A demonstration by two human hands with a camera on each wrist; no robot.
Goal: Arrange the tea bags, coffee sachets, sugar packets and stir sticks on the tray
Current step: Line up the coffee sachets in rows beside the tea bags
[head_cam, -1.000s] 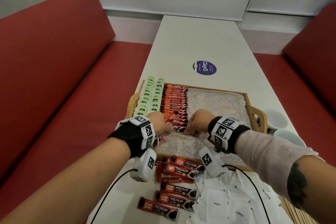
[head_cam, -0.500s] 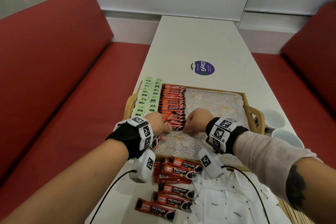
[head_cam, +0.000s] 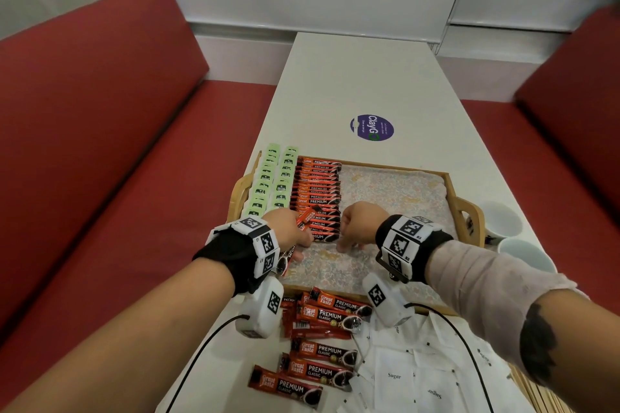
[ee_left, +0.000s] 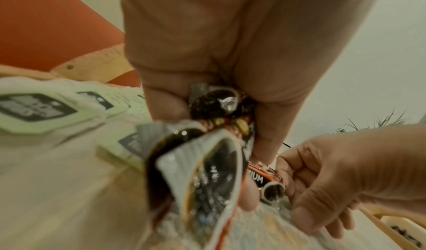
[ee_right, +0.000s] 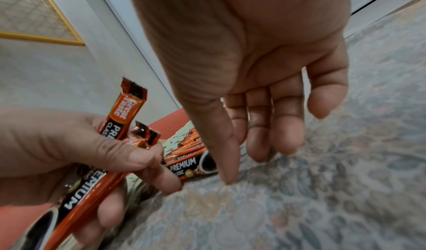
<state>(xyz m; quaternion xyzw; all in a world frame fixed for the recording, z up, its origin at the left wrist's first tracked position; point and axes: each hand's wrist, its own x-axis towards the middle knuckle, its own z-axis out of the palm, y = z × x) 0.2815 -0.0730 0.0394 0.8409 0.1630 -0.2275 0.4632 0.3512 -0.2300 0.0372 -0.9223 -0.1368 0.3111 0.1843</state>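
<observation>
The left hand (head_cam: 291, 228) grips several coffee sachets (ee_right: 92, 186) over the tray (head_cam: 464, 208). The right hand (head_cam: 360, 223) holds nothing; its fingers (ee_right: 258, 141) point down, relaxed, touching the tray lining beside the sachet row (head_cam: 317, 198).

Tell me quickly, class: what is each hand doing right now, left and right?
Left hand: grips a bundle of coffee sachets.
Right hand: open, holding nothing, fingertips down on the tray's patterned liner.
</observation>
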